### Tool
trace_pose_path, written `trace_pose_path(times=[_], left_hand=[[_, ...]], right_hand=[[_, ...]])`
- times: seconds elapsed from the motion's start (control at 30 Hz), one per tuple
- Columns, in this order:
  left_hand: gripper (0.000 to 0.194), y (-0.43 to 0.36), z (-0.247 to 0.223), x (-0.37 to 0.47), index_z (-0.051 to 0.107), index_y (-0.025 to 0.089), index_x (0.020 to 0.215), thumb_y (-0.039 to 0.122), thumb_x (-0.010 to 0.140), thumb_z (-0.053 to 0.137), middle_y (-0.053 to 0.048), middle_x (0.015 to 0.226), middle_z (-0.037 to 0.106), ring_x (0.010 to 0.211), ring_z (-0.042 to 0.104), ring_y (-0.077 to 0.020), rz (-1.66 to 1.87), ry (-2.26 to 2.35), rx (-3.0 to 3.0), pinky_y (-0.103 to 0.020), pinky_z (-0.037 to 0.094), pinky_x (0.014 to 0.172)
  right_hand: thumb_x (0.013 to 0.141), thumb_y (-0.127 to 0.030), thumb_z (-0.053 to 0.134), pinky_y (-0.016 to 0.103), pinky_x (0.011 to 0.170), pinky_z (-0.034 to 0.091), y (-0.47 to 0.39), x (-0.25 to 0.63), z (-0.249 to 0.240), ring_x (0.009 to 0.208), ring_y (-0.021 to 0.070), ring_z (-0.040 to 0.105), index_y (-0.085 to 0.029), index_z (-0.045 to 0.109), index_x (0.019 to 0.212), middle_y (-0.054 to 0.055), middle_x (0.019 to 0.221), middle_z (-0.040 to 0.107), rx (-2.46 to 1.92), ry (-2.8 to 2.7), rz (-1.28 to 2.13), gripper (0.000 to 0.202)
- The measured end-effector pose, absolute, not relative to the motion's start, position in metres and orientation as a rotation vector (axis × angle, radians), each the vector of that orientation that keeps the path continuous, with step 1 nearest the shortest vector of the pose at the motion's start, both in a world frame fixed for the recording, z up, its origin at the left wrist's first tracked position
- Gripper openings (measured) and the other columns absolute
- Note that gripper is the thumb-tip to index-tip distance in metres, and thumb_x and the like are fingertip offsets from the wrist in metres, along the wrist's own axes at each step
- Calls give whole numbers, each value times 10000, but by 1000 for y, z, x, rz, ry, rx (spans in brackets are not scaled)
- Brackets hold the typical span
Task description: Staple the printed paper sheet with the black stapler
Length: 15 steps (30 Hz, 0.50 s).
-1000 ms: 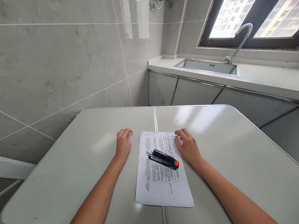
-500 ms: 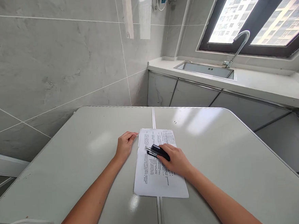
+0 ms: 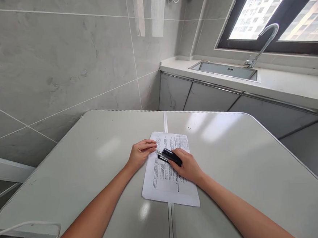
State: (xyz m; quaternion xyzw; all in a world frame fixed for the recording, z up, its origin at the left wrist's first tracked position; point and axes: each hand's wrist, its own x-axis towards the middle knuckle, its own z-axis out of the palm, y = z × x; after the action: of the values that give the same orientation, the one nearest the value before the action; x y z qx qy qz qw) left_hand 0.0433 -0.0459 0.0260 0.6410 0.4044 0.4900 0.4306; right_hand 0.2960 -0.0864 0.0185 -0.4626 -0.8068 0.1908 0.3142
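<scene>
Printed white paper (image 3: pixel 169 190) lies on the table across its centre seam. Over the paper, my right hand (image 3: pixel 188 165) is wrapped round a black stapler (image 3: pixel 172 157), whose metal front end points up and to the left. My left hand (image 3: pixel 142 154) is at the paper's upper left edge, fingers together, with its fingertips beside the stapler's front end. Whether those fingertips pinch anything is too small to tell.
The pale table (image 3: pixel 76 175) has a raised centre strip. Behind it on the right are a counter (image 3: pixel 287 84) with a sink (image 3: pixel 223 71), a curved faucet (image 3: pixel 265 42) and a window. A white bent tube (image 3: pixel 27 224) is at the lower left.
My left hand has moved right, over the paper's edge and close to the stapler's front end. The stapler is still in my right hand. The camera view has shifted slightly.
</scene>
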Motion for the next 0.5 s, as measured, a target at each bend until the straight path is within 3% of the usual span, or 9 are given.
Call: trace_pose_path(times=[0.2,0.37,0.5], left_hand=[[173,-42,25,37,851,243,987,354,860,810,-86,1044,786,1002,732,-244,1179,1018,1639,-378,593,901],[259,-42,28,31,842,272,997,376,765,890,-65,1044,773,1045,703,-249,1051,1097,1764,-424,535,1019],[314,-42,28,34,820,299,1072,355,770,888,-40,989,773,1015,672,-231,1017,1143,1813,-428,525,1007]], right_hand=[[969,-291,606,316,714,478,-86,297,18,831,208,615,-233,609,1108,54,946,666,-1214,-2114,540,151],[961,-286,623,313,725,474,-86,298,17,840,202,612,-229,608,1096,49,950,660,-1205,-2111,546,147],[959,-274,622,303,710,461,-85,297,16,833,198,604,-228,603,1089,47,944,657,-1197,-2115,531,139]])
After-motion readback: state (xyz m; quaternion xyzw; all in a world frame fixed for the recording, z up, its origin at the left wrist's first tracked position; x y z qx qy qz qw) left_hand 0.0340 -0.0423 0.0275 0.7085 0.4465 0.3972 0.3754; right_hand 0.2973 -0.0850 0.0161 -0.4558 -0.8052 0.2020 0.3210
